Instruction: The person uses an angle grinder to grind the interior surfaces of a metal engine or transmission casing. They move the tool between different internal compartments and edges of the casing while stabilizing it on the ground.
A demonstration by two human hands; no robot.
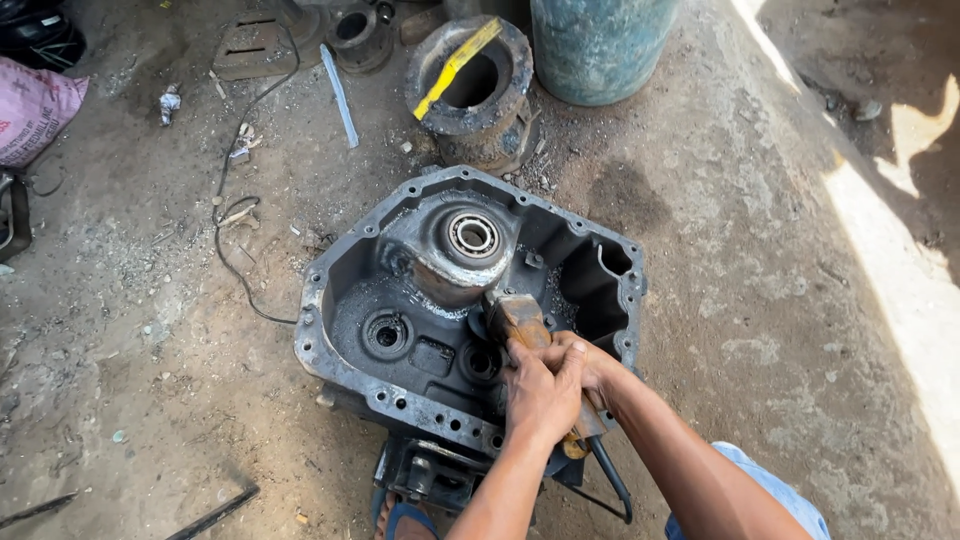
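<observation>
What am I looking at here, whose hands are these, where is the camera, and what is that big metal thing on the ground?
This is one picture from a camera worn on a person's head, looking down at their own two bare hands. There is no robot. The big thing is a dark grey cast metal housing, open on top, with bolt holes round its rim and a shiny round bearing inside. It sits on a dusty dirt and concrete floor. The left hand and right hand together grip the handle of a rusty brown hammer-like tool, whose head rests inside the housing. Behind lie a heavy rusty metal ring with a yellow strip laid across it, a blue-green drum, a thin black cable and a pink sack.
</observation>
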